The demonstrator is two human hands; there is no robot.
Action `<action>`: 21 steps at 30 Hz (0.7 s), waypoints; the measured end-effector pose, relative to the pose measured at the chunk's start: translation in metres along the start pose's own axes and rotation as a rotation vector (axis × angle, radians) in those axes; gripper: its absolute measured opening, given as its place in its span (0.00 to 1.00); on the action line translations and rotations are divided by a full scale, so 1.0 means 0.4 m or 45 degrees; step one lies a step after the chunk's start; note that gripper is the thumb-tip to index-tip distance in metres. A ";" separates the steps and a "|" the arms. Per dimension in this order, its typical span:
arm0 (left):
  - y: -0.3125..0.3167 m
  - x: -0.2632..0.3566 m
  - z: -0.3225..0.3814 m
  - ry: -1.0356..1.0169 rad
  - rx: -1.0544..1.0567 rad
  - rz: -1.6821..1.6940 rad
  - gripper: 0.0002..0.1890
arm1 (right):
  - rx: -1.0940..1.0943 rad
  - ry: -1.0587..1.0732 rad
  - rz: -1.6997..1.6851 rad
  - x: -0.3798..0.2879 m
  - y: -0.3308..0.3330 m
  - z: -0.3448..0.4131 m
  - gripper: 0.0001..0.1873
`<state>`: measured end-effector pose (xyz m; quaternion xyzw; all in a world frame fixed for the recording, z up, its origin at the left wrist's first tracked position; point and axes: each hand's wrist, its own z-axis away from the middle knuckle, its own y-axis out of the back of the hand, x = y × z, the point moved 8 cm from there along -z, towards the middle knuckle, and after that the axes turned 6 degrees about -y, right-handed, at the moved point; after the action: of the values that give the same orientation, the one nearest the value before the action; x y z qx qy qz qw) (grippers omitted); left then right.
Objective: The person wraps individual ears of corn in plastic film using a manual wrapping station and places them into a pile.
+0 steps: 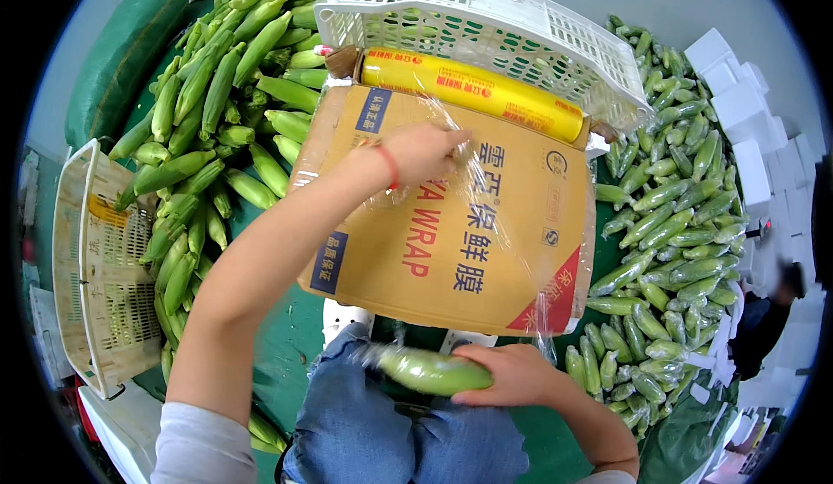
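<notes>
My right hand (514, 374) holds the end of a green ear of corn (433, 372), wrapped in clear film, above my knees. My left hand (426, 152) is over the top of a cardboard box (390, 223), its fingers at a sheet of clear plastic film (485, 204) that lies across the box. Whether the fingers pinch the film is not clear. A yellow-printed roll of cling film (472, 93) lies along the box's far edge, beyond my left hand.
Unwrapped corn in husks (215, 87) is heaped on the left, by a plastic crate (88, 275) and a green sack (123, 61). A white crate (481, 2) stands behind the roll. Film-wrapped corn (677, 236) is piled on the right. A person (764, 321) is at the far right.
</notes>
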<state>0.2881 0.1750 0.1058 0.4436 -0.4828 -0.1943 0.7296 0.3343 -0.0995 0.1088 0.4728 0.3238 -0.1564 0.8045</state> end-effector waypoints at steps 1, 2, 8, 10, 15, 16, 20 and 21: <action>0.005 0.032 0.013 0.015 0.043 0.274 0.30 | 0.087 -0.142 -0.208 0.039 0.015 0.035 0.33; -0.012 0.106 0.061 -0.208 0.199 0.352 0.27 | 0.149 -0.360 -0.653 0.090 0.024 0.046 0.33; 0.030 0.331 0.285 -0.845 1.038 0.494 0.24 | -0.670 -0.186 -2.600 -0.062 -0.035 -0.016 0.41; 0.018 0.296 0.228 -0.678 0.922 1.778 0.27 | -1.324 0.594 -3.075 -0.144 -0.034 -0.056 0.44; -0.096 0.162 0.190 -0.169 0.891 2.157 0.10 | -0.330 -0.122 -2.718 -0.013 -0.073 -0.067 0.36; -0.110 0.132 0.214 -0.008 1.023 1.966 0.09 | -0.031 -0.374 -2.142 0.041 -0.033 -0.044 0.35; -0.182 0.087 0.242 0.187 1.213 1.741 0.09 | 1.225 -0.183 -0.607 0.089 0.211 0.056 0.15; -0.188 0.109 0.243 0.221 1.144 1.896 0.12 | 1.499 -0.079 -0.430 0.080 0.257 0.100 0.13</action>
<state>0.2338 0.0594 0.0798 0.2716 -0.6207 0.5762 0.4572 0.4303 -0.0804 0.1691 0.7753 0.2298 -0.4479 0.3813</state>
